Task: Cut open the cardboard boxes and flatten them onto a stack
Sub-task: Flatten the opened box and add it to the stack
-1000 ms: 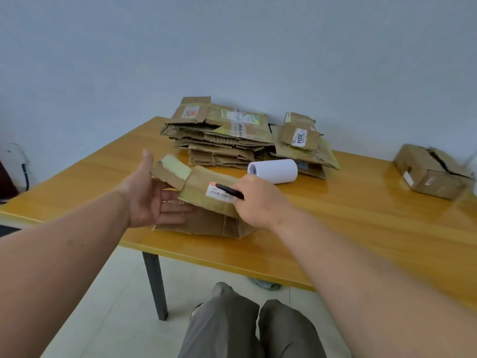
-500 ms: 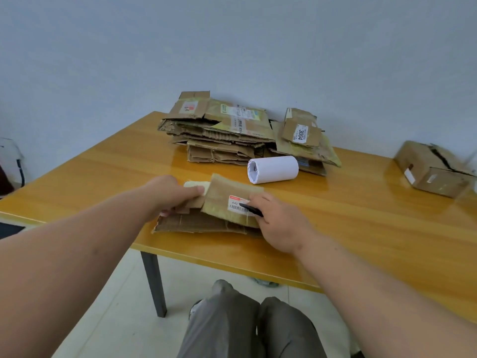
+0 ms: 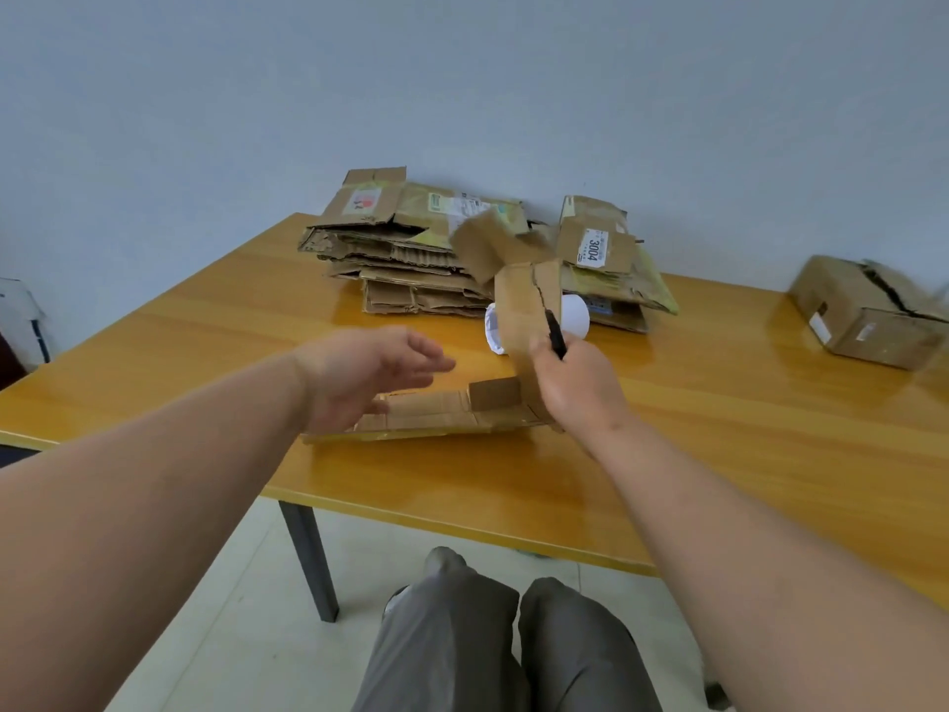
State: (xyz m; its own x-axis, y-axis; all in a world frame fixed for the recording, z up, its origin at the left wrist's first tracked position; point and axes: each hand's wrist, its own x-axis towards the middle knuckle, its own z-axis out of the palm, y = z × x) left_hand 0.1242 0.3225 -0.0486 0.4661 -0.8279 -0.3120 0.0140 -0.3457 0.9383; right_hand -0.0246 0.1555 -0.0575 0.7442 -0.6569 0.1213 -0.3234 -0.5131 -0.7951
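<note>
Head view, and the wooden table (image 3: pixel 719 434) fills the middle, so everything here is placed against it. Your right hand (image 3: pixel 575 388) is above the table's near half, fingers curled round a dark cutter (image 3: pixel 555 335) and round the edge of a cut-open box (image 3: pixel 462 411) at once. One panel of that box stands up from your grip, its upper flap blurred, while the rest lies flat on the table close to the near edge.

Your left hand (image 3: pixel 364 375) hovers above the flat part of the box, palm turned toward your right hand, fingers straight and loosely together, thumb apart, holding nothing. I cannot tell whether the heel of the hand touches the cardboard.

At the table's far edge, against the wall, sits the stack of flattened boxes (image 3: pixel 405 254), several layers deep with labels on top. Just right of it a smaller pile (image 3: pixel 611 269) carries a label reading 3004. A white paper roll (image 3: pixel 572 316) lies on its side on the table in front of these piles, partly hidden behind the raised panel.

At the table's far right end, well apart from the rest, 1 uncut box (image 3: pixel 862 316) sits with dark tape across its top. Below the table's near edge your knees in grey trousers (image 3: pixel 493 639) show, beside a grey table leg (image 3: pixel 308 562).
</note>
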